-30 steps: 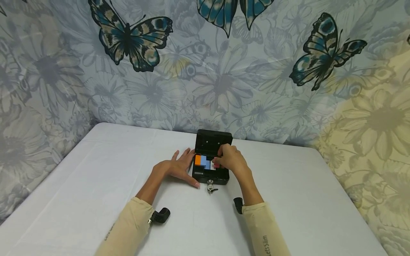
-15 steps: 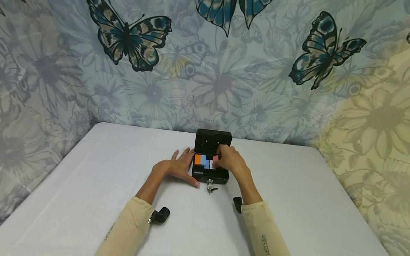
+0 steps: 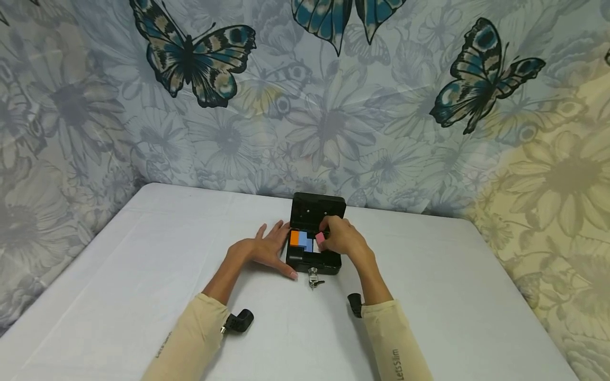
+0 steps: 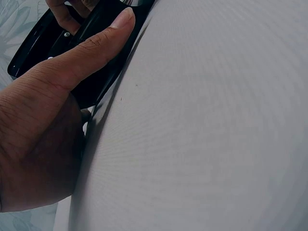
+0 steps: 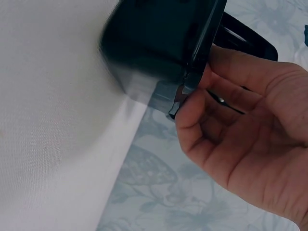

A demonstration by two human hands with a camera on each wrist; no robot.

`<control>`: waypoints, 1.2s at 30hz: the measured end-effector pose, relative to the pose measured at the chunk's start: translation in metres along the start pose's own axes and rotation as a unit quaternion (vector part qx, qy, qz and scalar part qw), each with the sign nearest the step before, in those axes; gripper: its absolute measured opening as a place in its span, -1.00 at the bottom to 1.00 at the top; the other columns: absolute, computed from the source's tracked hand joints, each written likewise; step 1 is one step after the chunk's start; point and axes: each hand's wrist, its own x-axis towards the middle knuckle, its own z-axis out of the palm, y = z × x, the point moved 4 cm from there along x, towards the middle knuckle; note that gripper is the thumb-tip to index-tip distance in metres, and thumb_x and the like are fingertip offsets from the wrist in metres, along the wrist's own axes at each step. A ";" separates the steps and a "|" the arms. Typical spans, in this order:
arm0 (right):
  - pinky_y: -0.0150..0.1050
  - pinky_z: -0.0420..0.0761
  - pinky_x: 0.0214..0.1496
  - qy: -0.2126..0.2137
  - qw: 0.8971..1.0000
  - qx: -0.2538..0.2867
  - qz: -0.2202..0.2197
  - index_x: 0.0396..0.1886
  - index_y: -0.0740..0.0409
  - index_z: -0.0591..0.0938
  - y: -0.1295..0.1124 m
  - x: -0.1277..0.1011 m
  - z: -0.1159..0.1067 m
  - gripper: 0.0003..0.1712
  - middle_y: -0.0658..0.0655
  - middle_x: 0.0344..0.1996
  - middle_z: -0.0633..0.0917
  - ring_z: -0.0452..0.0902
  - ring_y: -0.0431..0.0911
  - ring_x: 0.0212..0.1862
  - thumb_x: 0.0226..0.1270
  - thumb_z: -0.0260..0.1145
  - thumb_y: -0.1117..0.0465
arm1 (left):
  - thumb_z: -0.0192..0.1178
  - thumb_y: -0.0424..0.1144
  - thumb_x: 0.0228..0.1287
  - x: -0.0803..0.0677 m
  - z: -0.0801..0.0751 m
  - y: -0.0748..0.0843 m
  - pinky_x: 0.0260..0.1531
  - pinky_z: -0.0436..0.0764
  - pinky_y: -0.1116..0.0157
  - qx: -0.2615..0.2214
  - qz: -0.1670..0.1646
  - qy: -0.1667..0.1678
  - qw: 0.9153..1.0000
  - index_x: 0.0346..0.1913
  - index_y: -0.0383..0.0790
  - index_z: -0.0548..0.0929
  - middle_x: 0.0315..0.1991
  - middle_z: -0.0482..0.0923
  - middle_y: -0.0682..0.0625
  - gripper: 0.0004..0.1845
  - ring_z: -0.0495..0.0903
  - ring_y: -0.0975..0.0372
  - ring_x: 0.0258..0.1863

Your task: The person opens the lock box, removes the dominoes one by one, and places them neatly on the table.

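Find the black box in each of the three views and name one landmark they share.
Head: black box sits centre on the white table, lid up.
Left wrist: top left, along the left hand's thumb.
Right wrist: top centre, blurred.
Shared landmark: the white table.

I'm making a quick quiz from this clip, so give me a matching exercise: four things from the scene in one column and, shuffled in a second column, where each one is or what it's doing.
Things:
1. left hand
2. right hand
3. pink block
4. key

Places or states:
A. sticks out of the front of the black box
B. lies flat against the box's left side
C. pinched over the open box
D. fingers curled round a small block

Pairs: 1-B, 2-D, 3-C, 4-A
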 end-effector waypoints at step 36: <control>-0.27 0.62 -0.26 0.030 0.977 0.137 -0.161 0.00 0.30 0.66 -0.003 -0.011 -0.024 -0.70 0.23 -0.37 0.75 0.67 -0.03 -0.41 0.27 0.38 0.49 | 0.43 0.50 -0.07 0.007 0.005 -0.006 0.65 -0.54 -0.16 0.004 -0.007 -0.004 1.000 0.72 -0.12 -0.34 0.75 -0.43 -0.12 0.55 -0.48 0.04 0.75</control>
